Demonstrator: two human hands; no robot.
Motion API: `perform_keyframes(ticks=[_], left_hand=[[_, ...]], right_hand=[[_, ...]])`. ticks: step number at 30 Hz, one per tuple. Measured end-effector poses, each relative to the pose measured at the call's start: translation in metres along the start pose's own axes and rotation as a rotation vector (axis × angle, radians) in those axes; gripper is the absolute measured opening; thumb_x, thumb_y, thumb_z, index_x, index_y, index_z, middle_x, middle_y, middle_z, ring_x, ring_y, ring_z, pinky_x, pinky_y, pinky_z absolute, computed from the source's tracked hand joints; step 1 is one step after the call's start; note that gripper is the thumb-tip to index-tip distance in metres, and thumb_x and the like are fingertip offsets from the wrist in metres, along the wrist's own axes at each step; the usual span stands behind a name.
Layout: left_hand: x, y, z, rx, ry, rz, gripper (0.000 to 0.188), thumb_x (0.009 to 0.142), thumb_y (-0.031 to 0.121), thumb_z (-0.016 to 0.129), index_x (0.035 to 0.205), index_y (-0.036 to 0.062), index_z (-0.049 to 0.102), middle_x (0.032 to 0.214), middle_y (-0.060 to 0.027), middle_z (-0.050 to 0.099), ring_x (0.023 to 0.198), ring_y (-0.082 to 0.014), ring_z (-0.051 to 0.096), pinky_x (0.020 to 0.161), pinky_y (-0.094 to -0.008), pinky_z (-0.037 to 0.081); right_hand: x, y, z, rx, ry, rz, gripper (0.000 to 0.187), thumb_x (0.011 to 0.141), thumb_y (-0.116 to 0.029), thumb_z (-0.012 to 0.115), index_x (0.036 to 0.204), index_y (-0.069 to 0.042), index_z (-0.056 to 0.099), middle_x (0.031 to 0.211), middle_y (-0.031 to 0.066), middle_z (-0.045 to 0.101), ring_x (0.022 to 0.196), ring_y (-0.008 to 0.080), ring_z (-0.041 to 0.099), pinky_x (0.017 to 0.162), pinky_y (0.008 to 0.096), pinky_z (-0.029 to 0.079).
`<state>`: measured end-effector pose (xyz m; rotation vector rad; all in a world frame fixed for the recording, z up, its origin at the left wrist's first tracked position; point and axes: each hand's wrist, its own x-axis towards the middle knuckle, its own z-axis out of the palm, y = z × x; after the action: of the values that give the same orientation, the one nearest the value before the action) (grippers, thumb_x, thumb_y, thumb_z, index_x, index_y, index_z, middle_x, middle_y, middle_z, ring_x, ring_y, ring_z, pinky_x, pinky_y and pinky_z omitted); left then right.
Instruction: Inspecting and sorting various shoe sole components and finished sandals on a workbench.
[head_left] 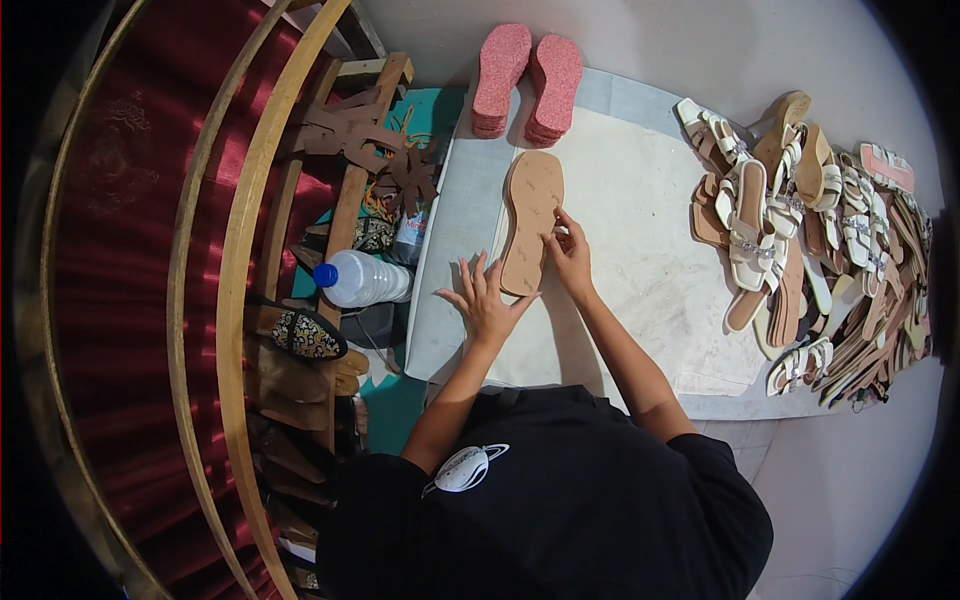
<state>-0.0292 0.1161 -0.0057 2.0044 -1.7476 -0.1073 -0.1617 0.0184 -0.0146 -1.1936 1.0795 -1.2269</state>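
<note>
A tan shoe insole (pixel 532 220) with small printed marks lies lengthwise on the white work table, heel end towards me. It has a thick edge, perhaps a stack of several. My left hand (pixel 487 305) rests with fingers spread on the table beside the heel, its thumb at the heel's near edge. At the insole's right edge, my right hand (pixel 571 262) has its fingertips curled together; something small and pale may be between them, but I cannot make it out. Two stacks of pink speckled soles, a left stack (pixel 500 75) and a right stack (pixel 556 85), stand beyond the insole.
A large pile of sandals (pixel 760 225) and loose soles covers the table's right end. Off the left edge are a blue-capped plastic bottle (pixel 365 279), brown strap pieces (pixel 345 135) and a wooden rack (pixel 345 215) with shoes. Curved wooden rails (pixel 235 300) stand before a red curtain (pixel 120 260).
</note>
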Motion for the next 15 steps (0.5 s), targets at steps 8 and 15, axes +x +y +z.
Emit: perform_keyframes(ticks=[8,15], left_hand=[[0.003,-0.002,0.004,0.0,0.042,0.045,0.076,0.059,0.053,0.073,0.115,0.0077,0.049,0.132,-0.0088,0.035,0.132,-0.0357,0.013,0.091,-0.069,-0.013],[0.002,-0.003,0.004,-0.002,0.042,0.048,0.077,0.059,0.054,0.072,0.115,0.0078,0.049,0.132,-0.0083,0.036,0.132,-0.0353,0.015,0.092,-0.0673,-0.014]], right_hand=[[-0.001,-0.011,0.004,-0.246,0.029,-0.037,0.051,0.08,0.0,0.059,0.128,-0.003,0.042,0.109,0.0092,0.049,0.088,0.0148,0.054,0.078,0.0251,0.048],[-0.001,-0.011,0.006,-0.35,0.048,-0.074,0.052,0.08,-0.003,0.059,0.129,-0.002,0.04,0.108,0.011,0.049,0.091,0.0177,0.054,0.079,0.0272,0.047]])
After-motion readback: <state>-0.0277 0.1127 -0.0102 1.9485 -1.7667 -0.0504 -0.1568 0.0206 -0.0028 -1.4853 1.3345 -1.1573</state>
